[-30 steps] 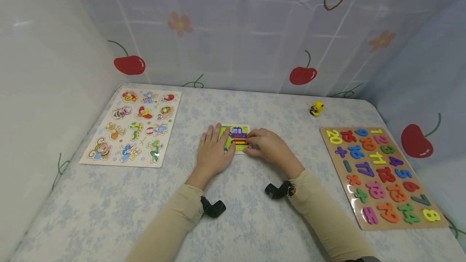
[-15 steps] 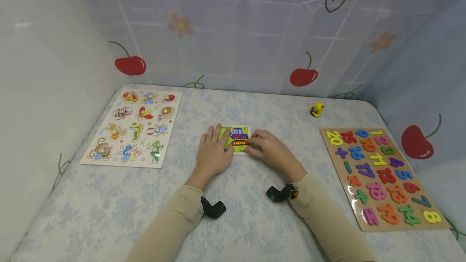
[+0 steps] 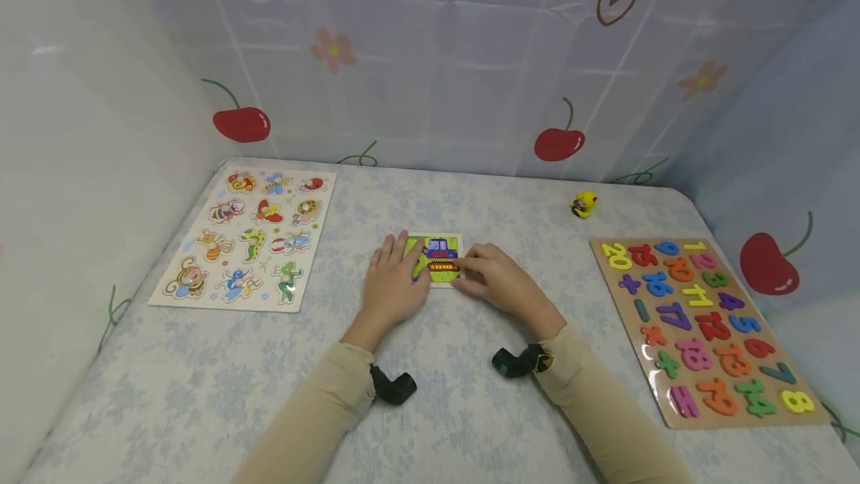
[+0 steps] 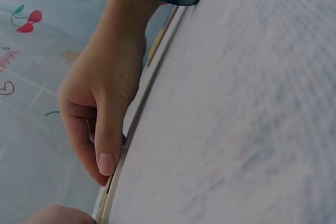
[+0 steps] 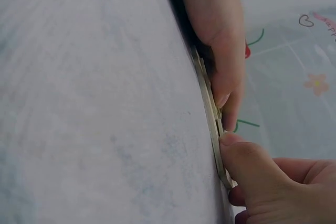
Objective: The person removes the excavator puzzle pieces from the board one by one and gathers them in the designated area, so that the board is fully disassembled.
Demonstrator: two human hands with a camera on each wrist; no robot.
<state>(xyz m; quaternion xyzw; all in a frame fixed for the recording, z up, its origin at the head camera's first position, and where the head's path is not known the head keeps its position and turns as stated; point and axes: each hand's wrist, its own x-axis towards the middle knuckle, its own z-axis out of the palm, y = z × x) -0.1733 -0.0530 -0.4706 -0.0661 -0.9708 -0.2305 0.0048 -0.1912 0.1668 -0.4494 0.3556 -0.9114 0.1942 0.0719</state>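
Observation:
A small jigsaw puzzle (image 3: 440, 246) lies flat mid-table, showing a purple vehicle with orange tracks on green, inside a pale frame. Across its left part rests my left hand (image 3: 395, 282), fingers straight and thumb on the picture; it hides that side. My right hand (image 3: 502, 280) pinches with curled thumb and index finger at a puzzle piece on the right edge, the piece mostly covered by the fingertips. In the left wrist view, the right hand (image 4: 107, 85) reaches down to the thin board edge (image 4: 108, 198). The right wrist view shows both hands meeting along the board (image 5: 210, 111).
At left lies an insect puzzle board (image 3: 305, 245). A wooden number board (image 3: 645, 387) lies at right, with a small yellow duck-like toy (image 3: 584, 204) behind it. A printed curtain (image 3: 430, 81) hangs behind the table. Black wrist cameras (image 3: 516, 361) jut from both sleeves.
The lower right part of the vehicle picture, tilted earlier, now lines up with the rest. My right fingers have shifted slightly at the edge; the left hand stays in place.

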